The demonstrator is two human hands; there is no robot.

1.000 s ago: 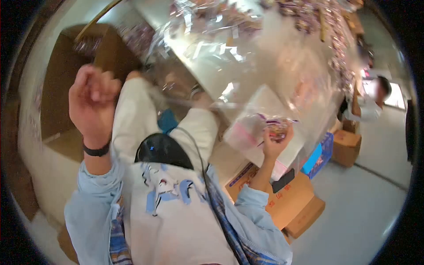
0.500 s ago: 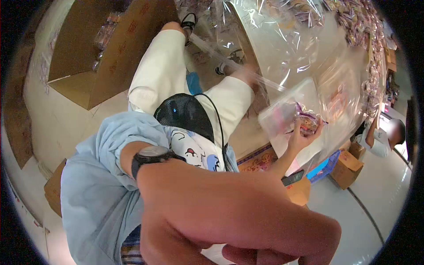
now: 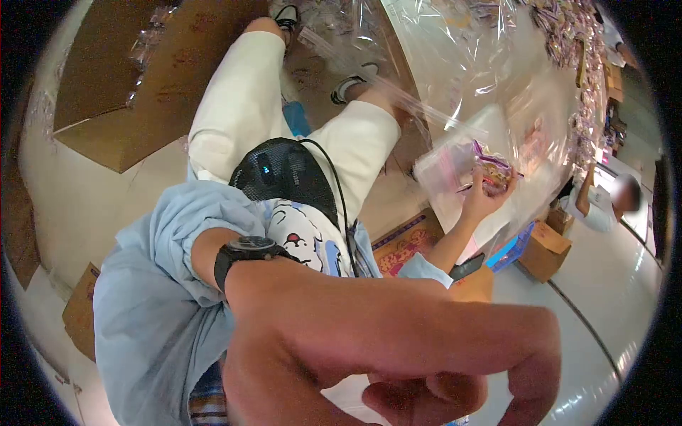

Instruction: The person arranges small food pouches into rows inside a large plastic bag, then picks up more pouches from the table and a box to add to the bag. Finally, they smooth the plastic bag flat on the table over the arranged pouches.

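Observation:
My left hand point(image 3: 383, 330), with a black watch on its wrist, fills the lower middle of the view close to the camera. Its fingers are curled and run off the bottom edge; whatever they hold, if anything, is hidden. Farther off on the right, my right hand point(image 3: 484, 195) is closed around a small clear packet point(image 3: 491, 170) with purple edges and brownish contents. Beneath and beside that hand lies a stack of clear plastic bags point(image 3: 444, 174) with a pink strip.
An open cardboard box point(image 3: 106, 138) with shiny packets stands upper left. Clear plastic sheeting point(image 3: 462, 64) and many packets point(image 3: 565, 35) spread over the upper right. A phone point(image 3: 467, 266), a blue crate point(image 3: 513, 252) and a carton point(image 3: 543, 252) are at right, with another person point(image 3: 597, 202) beyond.
The view has shifted slightly, moving the box and legs left in it. My left hand's curled fingers sit a little farther right and lower. The packet stays in my right hand.

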